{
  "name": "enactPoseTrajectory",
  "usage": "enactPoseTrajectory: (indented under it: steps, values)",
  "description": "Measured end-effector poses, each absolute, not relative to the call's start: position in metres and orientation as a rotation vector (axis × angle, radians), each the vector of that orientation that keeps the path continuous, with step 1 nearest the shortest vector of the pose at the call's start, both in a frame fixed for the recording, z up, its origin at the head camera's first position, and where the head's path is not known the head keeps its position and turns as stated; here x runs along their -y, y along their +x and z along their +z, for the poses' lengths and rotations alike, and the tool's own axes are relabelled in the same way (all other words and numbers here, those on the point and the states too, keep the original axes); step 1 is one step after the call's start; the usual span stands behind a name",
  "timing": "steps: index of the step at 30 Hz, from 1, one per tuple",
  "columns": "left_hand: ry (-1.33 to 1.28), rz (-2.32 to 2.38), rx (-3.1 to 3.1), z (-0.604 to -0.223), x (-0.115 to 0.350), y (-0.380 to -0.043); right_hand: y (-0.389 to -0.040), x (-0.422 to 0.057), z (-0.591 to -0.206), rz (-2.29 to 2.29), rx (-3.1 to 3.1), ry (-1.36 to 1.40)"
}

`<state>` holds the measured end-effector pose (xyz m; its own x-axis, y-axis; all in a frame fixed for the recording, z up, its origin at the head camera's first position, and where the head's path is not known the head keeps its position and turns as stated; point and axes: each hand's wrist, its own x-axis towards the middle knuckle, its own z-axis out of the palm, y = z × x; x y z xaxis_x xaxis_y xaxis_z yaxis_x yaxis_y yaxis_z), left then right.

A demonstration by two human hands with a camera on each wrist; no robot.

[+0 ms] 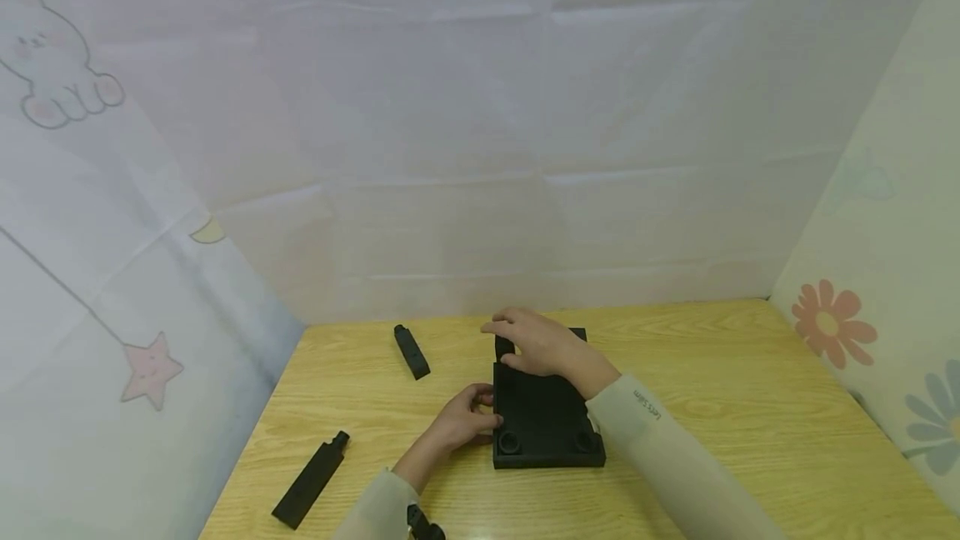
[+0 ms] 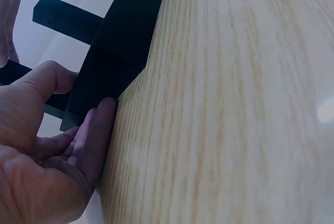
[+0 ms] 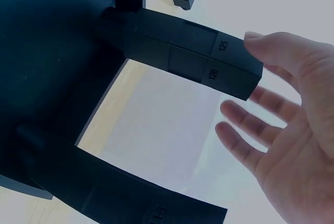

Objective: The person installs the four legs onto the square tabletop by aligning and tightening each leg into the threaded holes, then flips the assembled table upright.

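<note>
A black rectangular board (image 1: pixel 540 411) with round sockets at its two near corners lies in front of me. Its left edge is held by my left hand (image 1: pixel 459 417), thumb on top and fingers along the side and underneath. At the far left corner a squared black leg (image 3: pixel 193 51), embossed 125 and 126, projects from the board. My right hand (image 1: pixel 543 344) is around that leg's free end, its thumb right at the end in the right wrist view and the other fingers spread loosely. A second black leg (image 3: pixel 130 192) projects from the far right corner.
Two loose black legs lie left of the board: one leg (image 1: pixel 412 352) near the back edge, another leg (image 1: pixel 311 480) nearer the front. All of this is on a wood-grain table (image 1: pixel 712 398), enclosed by cloth-covered walls (image 1: pixel 480 148) at the back and both sides.
</note>
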<state>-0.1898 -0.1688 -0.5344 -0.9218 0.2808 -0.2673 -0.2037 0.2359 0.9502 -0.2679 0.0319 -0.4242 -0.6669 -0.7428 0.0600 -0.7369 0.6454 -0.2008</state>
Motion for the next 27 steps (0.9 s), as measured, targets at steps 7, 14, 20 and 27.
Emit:
enactPoseTrajectory:
  steps: [7,14,20,27]
  values:
    - [0.068,1.735,-2.123,-0.5331,0.1698,-0.1909,-0.2686,-0.0311,-0.4217,-0.277,-2.774,-1.344]
    - [0.076,1.733,-2.13,-0.5342,0.1701,-0.1909,-0.2678,-0.0322,-0.4221,-0.26,-2.749,-1.384]
    - [0.078,1.741,-2.121,-0.5354,0.1701,-0.1917,-0.2681,-0.0317,-0.4222,-0.249,-2.747,-1.4]
    - [0.076,1.734,-2.132,-0.5354,0.17,-0.1918,-0.269,-0.03,-0.4211,-0.244,-2.724,-1.367]
